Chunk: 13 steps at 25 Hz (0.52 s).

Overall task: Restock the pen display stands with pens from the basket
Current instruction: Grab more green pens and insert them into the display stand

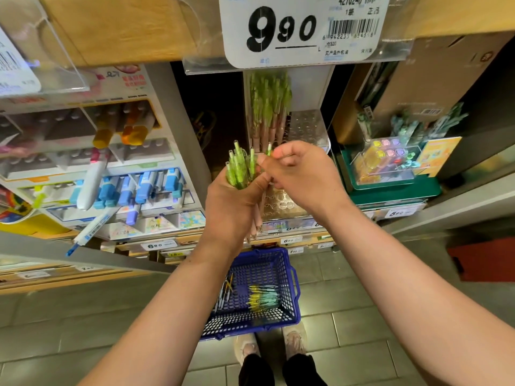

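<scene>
My left hand [232,207] grips a bunch of green-capped pens [241,168] with pink barrels, held upright in front of the shelf. My right hand [301,174] pinches one pen [269,149] at the right side of that bunch. Just behind stands a clear pen display stand [303,129] with rows of round holes; several matching green pens [269,104] fill its left part, while the holes on the right are empty. On the floor below sits a blue plastic basket [289,319] holding several yellow and teal pens [263,298].
A marker display [111,174] with blue and orange pens stands at the left, one white pen [92,229] sticking out. A green stand with clear boxes [390,162] is on the right. A large price tag [301,29] hangs on the shelf edge above. My shoes [274,345] stand on grey tiles.
</scene>
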Each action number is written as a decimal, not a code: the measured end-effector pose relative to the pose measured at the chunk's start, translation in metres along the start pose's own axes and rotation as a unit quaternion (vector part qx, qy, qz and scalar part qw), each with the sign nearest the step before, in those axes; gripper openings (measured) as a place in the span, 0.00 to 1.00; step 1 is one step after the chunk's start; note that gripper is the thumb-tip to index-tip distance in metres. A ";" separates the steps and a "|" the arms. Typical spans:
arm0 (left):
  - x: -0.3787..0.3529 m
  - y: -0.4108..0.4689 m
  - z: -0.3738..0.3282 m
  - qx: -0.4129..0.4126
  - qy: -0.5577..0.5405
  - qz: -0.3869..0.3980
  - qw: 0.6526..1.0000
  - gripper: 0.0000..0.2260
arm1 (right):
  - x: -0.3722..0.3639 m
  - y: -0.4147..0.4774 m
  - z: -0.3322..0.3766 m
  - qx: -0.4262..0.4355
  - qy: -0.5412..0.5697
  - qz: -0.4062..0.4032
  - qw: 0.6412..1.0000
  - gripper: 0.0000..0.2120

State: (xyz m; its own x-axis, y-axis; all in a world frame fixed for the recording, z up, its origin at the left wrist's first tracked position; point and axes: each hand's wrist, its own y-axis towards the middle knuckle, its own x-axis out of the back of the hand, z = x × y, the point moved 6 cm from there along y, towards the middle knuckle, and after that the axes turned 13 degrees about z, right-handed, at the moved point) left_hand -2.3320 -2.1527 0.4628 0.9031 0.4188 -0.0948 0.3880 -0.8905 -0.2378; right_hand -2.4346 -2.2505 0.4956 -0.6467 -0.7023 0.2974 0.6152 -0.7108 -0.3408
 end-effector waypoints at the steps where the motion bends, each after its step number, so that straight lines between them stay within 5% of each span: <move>1: -0.001 0.000 -0.002 -0.007 0.012 0.003 1.000 0.07 | 0.001 0.000 -0.001 -0.001 0.020 -0.008 1.000 0.11; 3: -0.002 0.004 -0.003 -0.011 0.005 0.021 1.000 0.08 | 0.005 0.003 -0.002 0.019 0.034 -0.016 0.999 0.03; 8: -0.005 0.017 0.003 -0.033 -0.019 0.019 0.999 0.14 | 0.009 0.009 -0.014 0.061 0.071 -0.011 0.996 0.08; 13: -0.006 0.024 -0.001 -0.048 -0.087 0.008 0.995 0.10 | 0.036 0.019 -0.004 0.103 0.091 -0.078 0.987 0.02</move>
State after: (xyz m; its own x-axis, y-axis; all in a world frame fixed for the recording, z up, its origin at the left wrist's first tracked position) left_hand -2.3284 -2.1765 0.4586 0.8670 0.4215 -0.2657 0.3970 -0.9066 -0.1429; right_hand -2.4485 -2.2891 0.4960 -0.7997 -0.5788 0.1595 0.5685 -0.8155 -0.1087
